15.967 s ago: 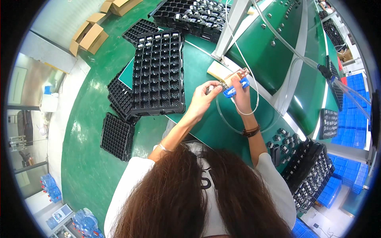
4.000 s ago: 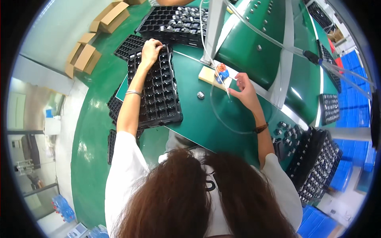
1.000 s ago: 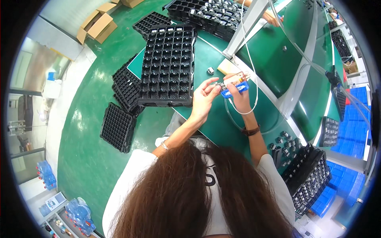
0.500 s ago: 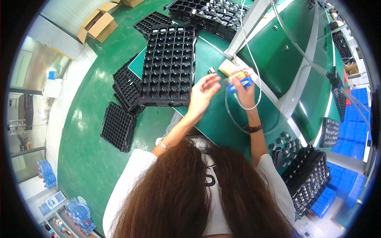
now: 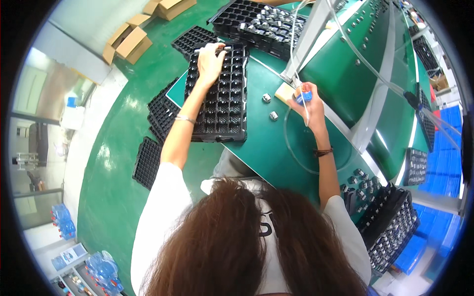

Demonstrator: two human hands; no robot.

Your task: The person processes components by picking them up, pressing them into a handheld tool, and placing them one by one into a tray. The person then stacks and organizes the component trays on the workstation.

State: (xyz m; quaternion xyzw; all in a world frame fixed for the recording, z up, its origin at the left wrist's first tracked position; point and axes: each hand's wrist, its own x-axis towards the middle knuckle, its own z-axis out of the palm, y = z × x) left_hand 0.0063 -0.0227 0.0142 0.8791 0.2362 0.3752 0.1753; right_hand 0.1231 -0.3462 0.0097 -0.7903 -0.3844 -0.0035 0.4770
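My left hand point(image 5: 211, 63) reaches over the far end of a black compartment tray point(image 5: 219, 113), its fingers bent down into the top row, where small silvery parts sit. What lies between the fingertips is hidden. Gripped in my right hand point(image 5: 312, 106) is a blue air tool point(image 5: 304, 96) with a thin clear hose, beside a yellow block point(image 5: 285, 92). Two small metal parts lie loose on the green tabletop between the tray and my right hand: one metal part point(image 5: 266, 97) farther off, another metal part point(image 5: 274, 116) nearer.
A tray full of metal parts point(image 5: 269, 24) stands at the back. More loose parts point(image 5: 363, 183) and a tilted filled tray point(image 5: 392, 229) are at the right. A metal post point(image 5: 311, 37) rises behind my right hand. Stacked black trays point(image 5: 163, 111) stand on the left.
My left hand has moved away and left, from the table to the tray's top row. A second loose metal part now shows on the table. The right hand still holds the blue air tool.
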